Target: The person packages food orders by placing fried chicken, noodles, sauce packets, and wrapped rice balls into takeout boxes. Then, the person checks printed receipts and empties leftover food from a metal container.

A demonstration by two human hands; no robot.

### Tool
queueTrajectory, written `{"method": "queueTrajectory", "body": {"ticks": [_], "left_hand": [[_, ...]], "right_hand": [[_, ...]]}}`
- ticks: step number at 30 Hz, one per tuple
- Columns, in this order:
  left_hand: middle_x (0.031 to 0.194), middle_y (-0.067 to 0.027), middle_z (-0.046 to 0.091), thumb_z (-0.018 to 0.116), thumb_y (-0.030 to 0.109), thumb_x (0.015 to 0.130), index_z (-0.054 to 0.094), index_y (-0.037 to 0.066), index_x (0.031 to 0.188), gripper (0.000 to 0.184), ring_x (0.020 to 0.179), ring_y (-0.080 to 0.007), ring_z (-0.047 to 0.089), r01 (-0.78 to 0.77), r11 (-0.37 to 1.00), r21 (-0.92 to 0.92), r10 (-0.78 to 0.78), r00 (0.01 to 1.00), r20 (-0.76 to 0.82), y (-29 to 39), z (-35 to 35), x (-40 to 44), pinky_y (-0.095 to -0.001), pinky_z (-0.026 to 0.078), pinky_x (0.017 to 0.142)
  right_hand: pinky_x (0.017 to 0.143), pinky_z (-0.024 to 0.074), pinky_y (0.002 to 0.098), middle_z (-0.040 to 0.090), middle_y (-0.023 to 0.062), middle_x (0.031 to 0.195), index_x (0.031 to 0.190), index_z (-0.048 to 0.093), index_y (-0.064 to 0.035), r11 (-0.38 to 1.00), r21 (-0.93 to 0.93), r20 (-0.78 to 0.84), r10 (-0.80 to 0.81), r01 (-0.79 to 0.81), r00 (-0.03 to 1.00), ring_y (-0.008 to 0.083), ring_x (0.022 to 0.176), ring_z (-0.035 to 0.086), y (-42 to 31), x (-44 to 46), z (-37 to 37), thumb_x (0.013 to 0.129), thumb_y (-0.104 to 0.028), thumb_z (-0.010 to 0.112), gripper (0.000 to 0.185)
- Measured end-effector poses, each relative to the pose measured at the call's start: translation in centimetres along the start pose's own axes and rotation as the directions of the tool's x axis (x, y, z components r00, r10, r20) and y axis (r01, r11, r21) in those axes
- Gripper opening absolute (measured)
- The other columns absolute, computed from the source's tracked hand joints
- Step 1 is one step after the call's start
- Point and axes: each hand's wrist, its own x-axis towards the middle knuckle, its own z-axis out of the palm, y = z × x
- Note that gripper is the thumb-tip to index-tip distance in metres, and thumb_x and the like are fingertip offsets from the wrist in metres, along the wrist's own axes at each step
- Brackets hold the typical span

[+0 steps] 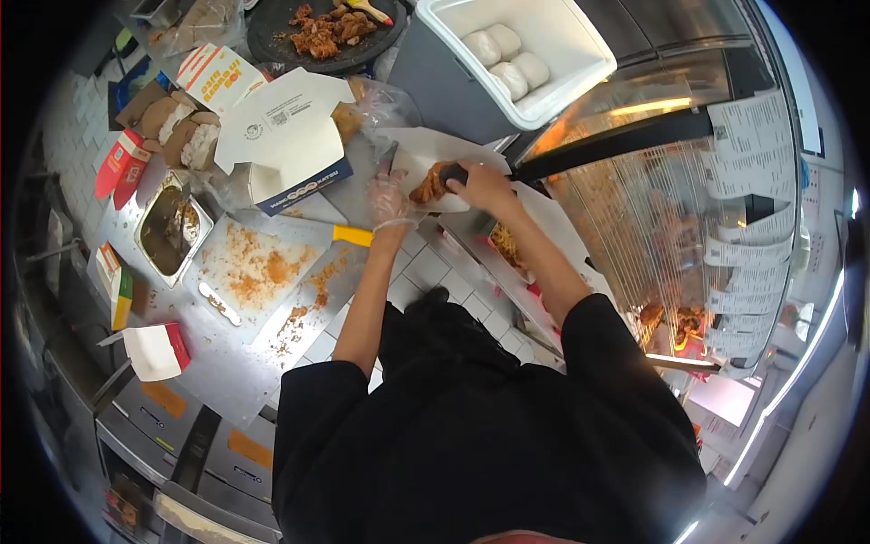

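Note:
My right hand [485,189] is closed round a black-handled tool [453,176] whose working end is hidden. Right beside it, a piece of fried chicken [428,186] lies at an open white takeaway box [417,147]. My left hand [391,199], in a clear plastic glove, is at the left side of that box with its fingers bent. A narrow dark piece [389,158] sticks up from the left fingers; its kind is unclear. Behind and left stands a larger open white and navy box [285,127].
A crumb-covered white cutting board [263,263] with a yellow handle [352,236] beside it lies left, near a metal pan [172,231]. Behind are a black plate of fried chicken [331,36] and a grey tub [435,77] of white packets. A glass-fronted warmer [634,199] stands right.

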Motion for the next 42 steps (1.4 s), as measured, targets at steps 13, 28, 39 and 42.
{"method": "queueTrajectory", "body": {"ticks": [13, 28, 39, 42], "left_hand": [[0.132, -0.0162, 0.055, 0.073, 0.013, 0.073, 0.059, 0.01, 0.123, 0.052, 0.105, -0.0357, 0.058, 0.023, 0.993, 0.116, -0.022, 1.0, -0.009, -1.2, 1.3, 0.1, -0.0424, 0.049, 0.092], [0.119, -0.0195, 0.062, 0.086, 0.024, 0.062, 0.062, 0.005, 0.117, 0.063, 0.097, -0.0358, 0.062, -0.032, 0.997, 0.065, 0.031, 0.999, 0.026, -1.3, -0.3, -1.7, -0.0424, 0.052, 0.085], [0.094, -0.0207, 0.067, 0.064, 0.005, 0.077, 0.066, 0.006, 0.106, 0.029, 0.084, -0.0368, 0.066, -0.162, 0.985, -0.062, 0.155, 0.982, -0.104, -2.5, 0.1, -0.8, -0.0457, 0.053, 0.077], [0.095, -0.0209, 0.067, 0.066, 0.007, 0.077, 0.064, 0.006, 0.112, 0.035, 0.087, -0.0364, 0.066, -0.126, 0.978, -0.164, 0.119, 0.992, -0.05, -2.7, -1.2, -0.8, -0.0458, 0.053, 0.079]], "right_hand": [[0.09, 0.0509, 0.046, 0.068, 0.0206, 0.108, 0.118, 0.065, -0.0094, 0.992, 0.111, -0.098, -0.047, 0.058, 0.994, 0.0319, 0.103, 0.066, -1.8, -1.5, -0.2, 0.086, -0.042, 0.065, 0.045], [0.078, 0.056, 0.0409, 0.07, 0.0185, 0.105, 0.134, 0.057, -0.0143, 0.997, -0.063, 0.249, 0.05, -0.035, 0.967, 0.0303, 0.077, 0.071, -1.4, -1.8, -0.1, 0.086, -0.044, 0.063, 0.056], [0.096, 0.0488, 0.0445, 0.065, 0.017, 0.12, 0.13, 0.059, -0.0129, 0.993, -0.103, 0.12, -0.039, 0.051, 0.992, 0.0344, 0.111, 0.062, -4.2, -1.6, -2.6, 0.086, -0.042, 0.063, 0.054], [0.098, 0.0474, 0.0452, 0.065, 0.017, 0.121, 0.131, 0.058, -0.0133, 0.98, -0.108, 0.063, -0.162, 0.168, 0.985, 0.0352, 0.113, 0.06, -6.2, -3.0, -1.5, 0.086, -0.045, 0.064, 0.056]]}}
